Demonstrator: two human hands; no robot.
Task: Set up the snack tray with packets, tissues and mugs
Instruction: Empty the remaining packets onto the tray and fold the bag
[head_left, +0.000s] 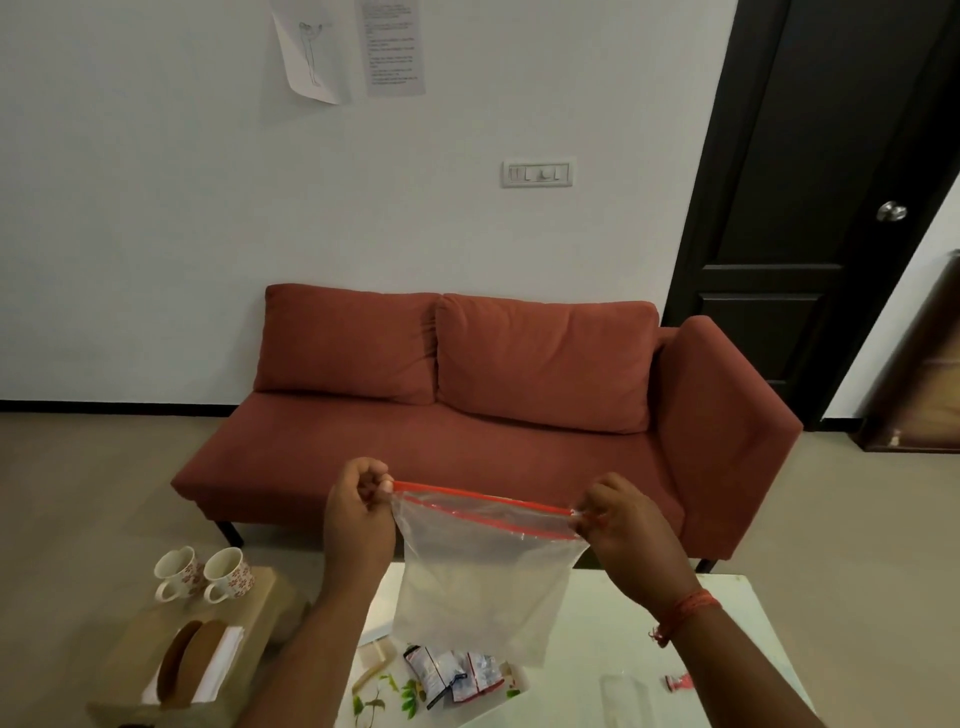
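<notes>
Zip-lock bag (483, 582), clear plastic with a red seal strip: hanging in the air above the white table (649, 623), stretched by its top corners between both hands. Left hand (358, 514): closed, pinching the bag's left corner. Right hand (618, 525): closed, pinching the right corner; red thread showing at the wrist. Snack packets (457, 675): lying on the leaf-printed tray (384, 691) on the table, directly under the bag. Two floral mugs (205, 574): standing side by side on a low wooden stand (260, 603) to the left. Tissues (218, 660): resting on the same stand, nearer the camera. Red sofa (493, 410): sitting behind, against the wall.
</notes>
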